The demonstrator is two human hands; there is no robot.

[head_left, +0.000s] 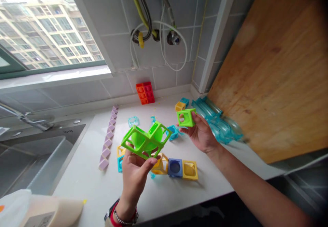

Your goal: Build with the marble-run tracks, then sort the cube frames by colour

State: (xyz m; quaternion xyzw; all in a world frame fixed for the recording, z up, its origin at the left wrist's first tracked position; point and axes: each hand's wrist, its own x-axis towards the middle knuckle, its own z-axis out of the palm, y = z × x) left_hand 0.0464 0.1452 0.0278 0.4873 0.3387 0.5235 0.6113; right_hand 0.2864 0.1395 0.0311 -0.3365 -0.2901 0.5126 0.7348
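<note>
My left hand [135,172] grips a bright green piece of joined toy block frames [146,140], tilted above the counter. In my right hand [202,133], held higher and to the right, is a single green cube block [186,117], apart from the joined piece. Below the hands, a blue cube block [175,168] and a yellow cube block [190,170] sit side by side, with another yellow block [161,165] partly hidden by my left hand. Teal block [172,132] and clear teal pieces lie between the two hands.
A zigzag row of lilac blocks [109,136] runs along the left, near the sink [74,141]. Red blocks [145,93] lean at the wall. Teal track pieces [217,119] lie by the wooden board [258,66]. A beige container [58,210] stands front left.
</note>
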